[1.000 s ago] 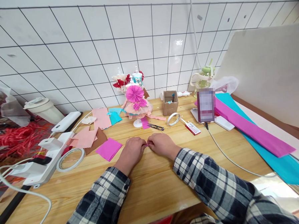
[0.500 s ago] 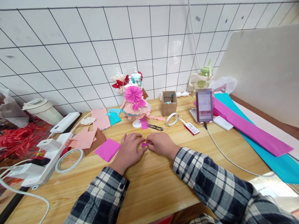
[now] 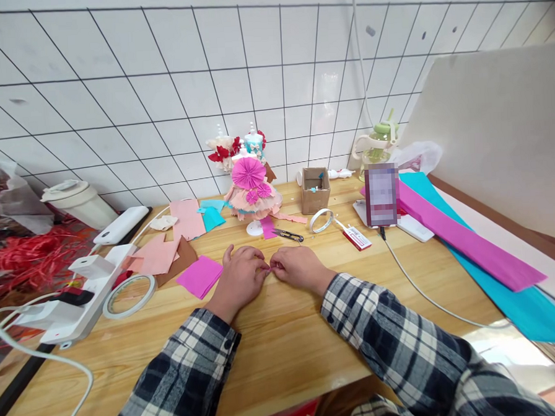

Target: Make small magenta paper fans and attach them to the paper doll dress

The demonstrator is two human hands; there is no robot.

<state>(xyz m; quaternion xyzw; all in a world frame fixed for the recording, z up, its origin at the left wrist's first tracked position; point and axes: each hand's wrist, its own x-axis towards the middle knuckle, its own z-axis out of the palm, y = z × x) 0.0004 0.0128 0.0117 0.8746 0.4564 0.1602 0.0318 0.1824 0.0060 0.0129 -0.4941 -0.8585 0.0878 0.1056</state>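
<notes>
A tiny piece of folded magenta paper (image 3: pixel 270 270) lies at the centre of the frame, in the narrow gap where the two hands meet. It sits just to the right of the left hand's (image 3: pixel 241 277) fingertips and just to the left of those of the right hand (image 3: pixel 299 267), so neither is clearly nearer. Only a thin sliver shows, running roughly across the frame; its full long axis is hidden. The right thumb and forefinger are pressed together on its right end, the other fingers curled under. The left thumb and forefinger appear to pinch the opposite end, with the remaining fingers loosely bent and slightly apart.

Left of centre, beside the left wrist, a flat stack of square magenta paper sheets (image 3: pixel 200 277) lies askew, smooth and matte, on the pale, glossy, wood-grained surface (image 3: pixel 289 350). Just above the hands are black-handled metal thread snips (image 3: pixel 289 235), narrow and pointed. In the upper middle stands a miniature dress form in ruffled peach material (image 3: pixel 253 203), bearing round, pleated magenta rosettes (image 3: pixel 249 173) with crisp radiating folds.
</notes>
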